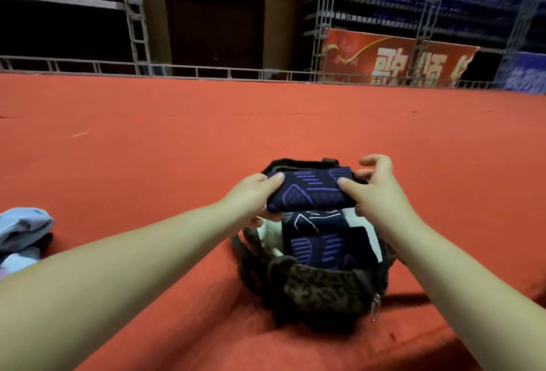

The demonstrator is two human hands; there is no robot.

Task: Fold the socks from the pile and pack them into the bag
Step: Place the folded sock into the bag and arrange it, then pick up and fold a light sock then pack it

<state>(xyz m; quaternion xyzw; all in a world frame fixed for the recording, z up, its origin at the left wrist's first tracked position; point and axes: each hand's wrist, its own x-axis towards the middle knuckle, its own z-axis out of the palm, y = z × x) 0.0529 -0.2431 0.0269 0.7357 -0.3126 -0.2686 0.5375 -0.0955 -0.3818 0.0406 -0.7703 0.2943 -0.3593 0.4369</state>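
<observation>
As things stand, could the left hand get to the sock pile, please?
Probably not yet: the left hand grips the folded sock over the bag; the path to the sock pile looks free.

Orange-red carpeted floor (206, 134) carries everything, running back to a metal railing at its far edge. Camo-pattern bag (322, 285) sits directly on the floor, mouth open upward, zipper pull hanging on its near right side. Pile of socks (23, 231) lies on the floor well left of the bag, at the frame edge: light blue on top, a dark one under it, pale ones nearest the camera.
</observation>
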